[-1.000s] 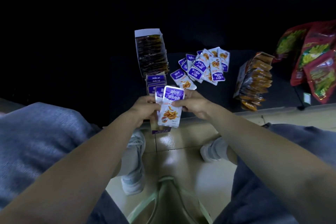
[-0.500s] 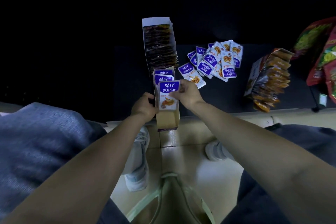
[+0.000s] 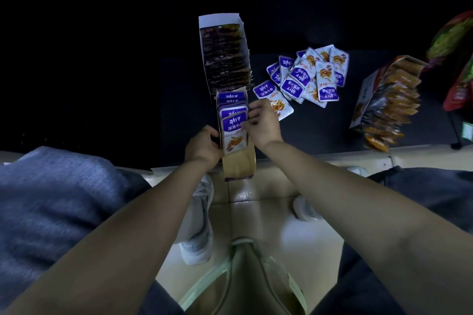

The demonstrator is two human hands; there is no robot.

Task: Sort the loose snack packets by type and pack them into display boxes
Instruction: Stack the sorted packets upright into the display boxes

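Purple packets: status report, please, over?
Left hand grips box. Right hand pinches front packet, standing in the row. Loose pile not yet packed. Nothing in the way.

Glossy, probably plastic packets (image 3: 311, 77)

Your left hand (image 3: 203, 146) grips the narrow box (image 3: 239, 163) by its left wall, and your right hand (image 3: 263, 125) curls on the front packet (image 3: 234, 133) at its right edge, so both sides are shut off. The box's near end is bare cardboard, open from above. Dead ahead, the dark-packet box (image 3: 225, 59) sits right at its far end. A loose packet (image 3: 272, 97) lies just beside your right hand, with the loose pile (image 3: 309, 77) beyond it. There's a bare strip of table (image 3: 320, 130) between them and the tilted orange-packet box (image 3: 389, 107). Left of the boxes it's too dark to judge.
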